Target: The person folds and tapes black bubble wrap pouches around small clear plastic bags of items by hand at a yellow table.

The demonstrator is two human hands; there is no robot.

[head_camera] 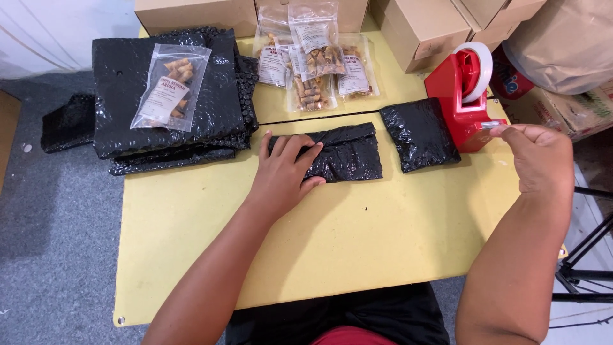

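I sit at a yellow table [357,243] that stands on grey carpet [57,223], with brown cardboard boxes [421,29] lined along its far edge and a white wall off to my far left. At the far left of the tabletop lies a stack of black bubble-wrap sheets [128,76] with one clear snack packet [171,86] on top, and more clear snack packets [313,61] are heaped at the far middle. My left hand [284,172] lies flat, fingers spread, pressing down on a folded black bubble-wrap parcel [348,153] in the middle of the table. A second wrapped black parcel [418,133] sits just to its right, beside the red tape dispenser [461,96]. My right hand [539,156] is at the dispenser's front, thumb and forefinger pinched on the tape end there.
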